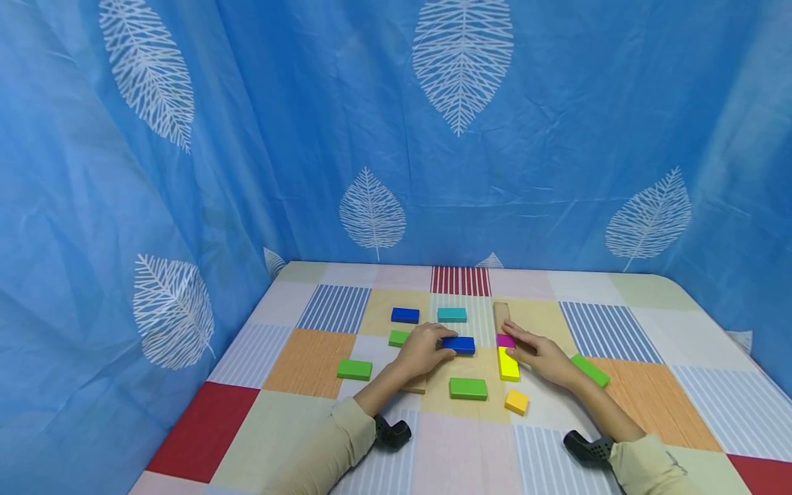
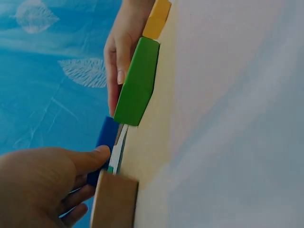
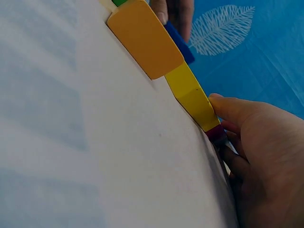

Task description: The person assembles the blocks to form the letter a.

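My left hand [image 1: 423, 349] pinches a dark blue block [image 1: 458, 346] near the middle of the table. In the left wrist view its thumb lies along one side of that blue block [image 2: 108, 132], with the other fingers behind. My right hand [image 1: 544, 357] rests along the right side of a row made of a tan wooden block [image 1: 501, 317], a magenta block [image 1: 505, 341] and a yellow block [image 1: 509, 364]. Its thumb touches the yellow block [image 3: 195, 102] in the right wrist view, and its fingers extend toward the magenta and tan ones.
Several loose blocks lie around: green [image 1: 468, 389], orange [image 1: 516, 402], another green [image 1: 355, 370], dark blue [image 1: 405, 315] and teal [image 1: 452, 315]. One green block [image 1: 590, 370] lies beside the right forearm. A tan block [image 1: 416, 386] is partly hidden under the left wrist. Blue curtains [image 1: 458, 192] surround the table.
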`<act>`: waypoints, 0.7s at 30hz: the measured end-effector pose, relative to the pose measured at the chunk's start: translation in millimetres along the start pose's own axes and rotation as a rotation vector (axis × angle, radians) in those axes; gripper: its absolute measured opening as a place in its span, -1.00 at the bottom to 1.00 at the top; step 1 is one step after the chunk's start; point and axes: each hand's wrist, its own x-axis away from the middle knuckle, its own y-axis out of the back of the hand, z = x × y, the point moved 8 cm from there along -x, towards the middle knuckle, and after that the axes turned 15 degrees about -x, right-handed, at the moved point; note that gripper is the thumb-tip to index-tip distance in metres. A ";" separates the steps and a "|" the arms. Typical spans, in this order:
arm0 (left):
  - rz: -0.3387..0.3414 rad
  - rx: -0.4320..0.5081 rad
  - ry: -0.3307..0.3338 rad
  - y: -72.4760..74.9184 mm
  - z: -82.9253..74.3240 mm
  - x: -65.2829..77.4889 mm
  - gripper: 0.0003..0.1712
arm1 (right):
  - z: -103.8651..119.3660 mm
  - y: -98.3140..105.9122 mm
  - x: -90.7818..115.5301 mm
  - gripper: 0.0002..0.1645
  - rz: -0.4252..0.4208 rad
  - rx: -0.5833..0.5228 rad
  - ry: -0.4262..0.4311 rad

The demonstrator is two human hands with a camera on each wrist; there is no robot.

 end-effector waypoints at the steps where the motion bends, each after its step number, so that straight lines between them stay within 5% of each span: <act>1: 0.004 0.007 -0.001 -0.5 -3.3 -3.0 -0.60 | -0.5 0.2 0.1 -0.33 0.003 0.005 0.001; 10: 0.049 0.081 0.064 -15.1 -19.0 -27.4 -0.61 | -0.1 -0.7 -0.1 -0.32 0.009 -0.017 -0.006; 21: 0.058 0.084 0.072 -28.6 -21.8 -35.2 -0.62 | 0.2 1.3 2.0 -0.32 0.006 -0.015 0.009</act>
